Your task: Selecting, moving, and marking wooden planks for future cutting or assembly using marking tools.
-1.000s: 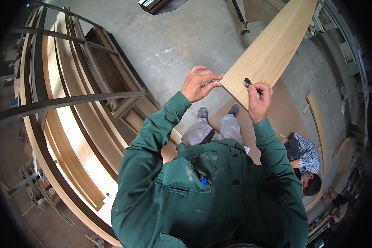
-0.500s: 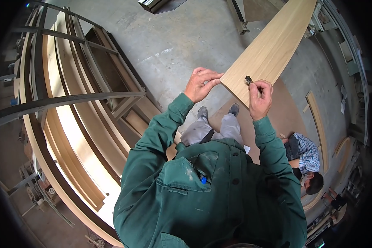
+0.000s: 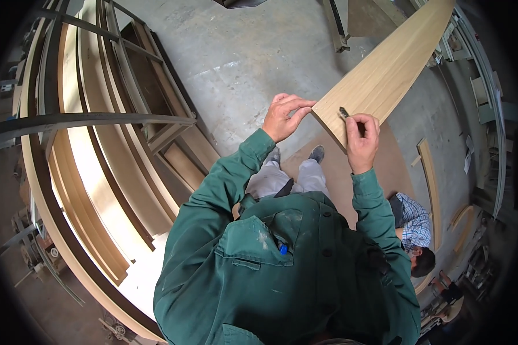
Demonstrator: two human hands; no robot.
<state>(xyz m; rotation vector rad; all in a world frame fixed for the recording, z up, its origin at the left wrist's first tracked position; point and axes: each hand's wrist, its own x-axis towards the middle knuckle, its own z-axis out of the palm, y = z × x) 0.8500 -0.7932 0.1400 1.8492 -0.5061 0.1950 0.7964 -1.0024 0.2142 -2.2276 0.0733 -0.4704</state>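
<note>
While pinching the plank's (image 3: 380, 75) corner, left fingers (image 3: 299, 106); right fingers (image 3: 360, 123) clenched on a small dark tool (image 3: 343, 112)

Feed is bright, even daylight, no hard shadows on the concrete floor (image 3: 236, 63); I see only soft shade under the stacked wood frames (image 3: 98, 172) at left. Heavy fisheye: straight edges bow toward the rim, black vignette in all corners. Centre sharp, incl. the light wood board (image 3: 385, 75); periphery soft, detail lost at right edge. No glare, no motion blur.
</note>
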